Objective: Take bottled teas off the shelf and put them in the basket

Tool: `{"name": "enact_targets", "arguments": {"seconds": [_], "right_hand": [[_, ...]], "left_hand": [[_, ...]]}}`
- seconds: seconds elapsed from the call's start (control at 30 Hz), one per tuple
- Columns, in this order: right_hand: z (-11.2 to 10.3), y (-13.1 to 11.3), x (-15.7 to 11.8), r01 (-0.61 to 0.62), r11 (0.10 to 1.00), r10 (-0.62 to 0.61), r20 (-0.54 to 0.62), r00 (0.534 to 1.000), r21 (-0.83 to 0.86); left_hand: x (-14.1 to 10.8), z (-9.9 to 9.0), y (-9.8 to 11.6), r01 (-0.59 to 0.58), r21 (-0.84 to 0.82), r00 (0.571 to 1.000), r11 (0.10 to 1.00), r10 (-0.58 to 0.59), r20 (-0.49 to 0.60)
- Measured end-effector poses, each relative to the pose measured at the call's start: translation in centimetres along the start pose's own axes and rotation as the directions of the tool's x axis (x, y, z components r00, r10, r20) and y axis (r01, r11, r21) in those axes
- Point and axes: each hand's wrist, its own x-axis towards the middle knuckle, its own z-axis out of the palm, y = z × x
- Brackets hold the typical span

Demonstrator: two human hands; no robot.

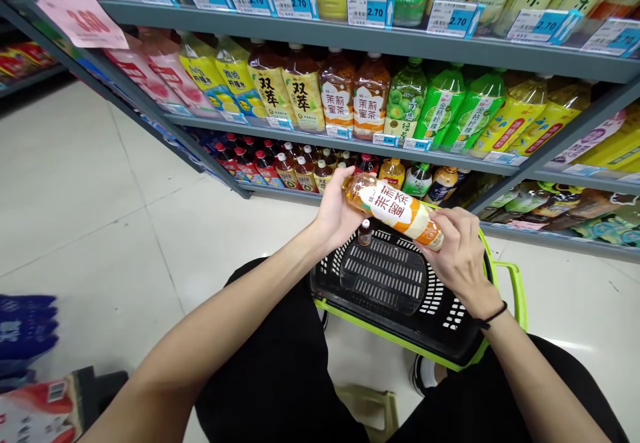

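A large tea bottle [393, 204] with an orange and white label lies tilted in the air between my two hands. My left hand [336, 211] is closed round its cap end, hiding the cap. At the base end, the fingers of my right hand [461, 256] wrap the bottle; a dark band circles that wrist. Below sits a black shopping basket [385, 276] with a lime-green rim and handle. Inside its far left part stands a small dark bottle [365, 233] with a white cap.
Store shelves [320, 20] full of drink bottles rise ahead, with blue price tags along their edges. Similar tea bottles [371, 96] stand on the middle shelf. A pink price sign [75, 10] hangs upper left. Packaged goods [37, 406] lie lower left. A stool [373, 406] is between my legs.
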Motion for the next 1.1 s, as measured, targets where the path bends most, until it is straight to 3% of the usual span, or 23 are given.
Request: {"name": "enact_targets", "arguments": {"seconds": [0.17,0.23,0.33,0.4,0.43,0.53,0.63,0.7,0.73,0.8,0.9,1.1], "right_hand": [[-0.7,0.7,0.4,0.107,0.994,-0.108,-0.057,0.993,-0.024],[-0.5,0.5,0.4,0.03,0.997,-0.026,-0.064,0.998,0.07],[0.1,-0.4,0.1,-0.23,0.922,0.248,-0.018,0.969,0.312],[0.6,-1.3,0.0,-0.432,0.764,0.445,0.093,0.891,0.479],[0.7,-1.9,0.0,-0.525,0.645,0.526,0.176,0.832,0.556],[0.9,-3.4,0.6,-0.698,0.144,0.642,0.471,0.605,0.701],[0.6,-4.5,1.6,-0.668,-0.38,0.5,0.75,0.433,0.64],[0.3,-4.8,2.0,-0.599,-0.635,0.307,0.871,0.384,0.488],[0.2,-4.9,2.1,-0.565,-0.72,0.212,0.903,0.374,0.403],[0.1,-5.0,1.9,-0.524,-0.811,0.044,0.92,0.389,0.261],[0.3,-5.1,1.1,-0.52,-0.842,-0.122,0.891,0.437,0.14],[0.7,-5.6,-0.1,-0.532,-0.845,-0.239,0.86,0.451,0.044]], "left_hand": [[-0.4,0.5,0.2,0.003,-0.022,1.0,1.0,-0.003,0.018],[-0.5,0.6,0.3,-0.023,-0.013,0.999,1.0,0.023,0.03],[-0.5,0.6,0.5,-0.098,0.028,0.992,0.995,0.095,0.08],[-0.4,0.6,0.7,-0.14,0.034,0.986,0.99,0.136,0.097],[-0.4,0.6,0.8,-0.151,0.033,0.984,0.988,0.147,0.098],[-0.3,0.6,1.0,-0.172,0.056,0.98,0.984,0.165,0.114],[-0.1,0.4,1.0,-0.174,0.074,0.979,0.982,0.165,0.122],[0.0,0.3,0.8,-0.159,0.072,0.984,0.985,0.152,0.098],[0.1,0.2,0.7,-0.152,0.072,0.985,0.986,0.145,0.09],[0.2,0.1,0.6,-0.149,0.08,0.985,0.986,0.141,0.1],[0.2,0.0,0.4,-0.154,0.094,0.983,0.984,0.143,0.112],[0.4,-0.3,0.0,-0.109,0.065,0.994,0.992,0.109,0.014]]}}
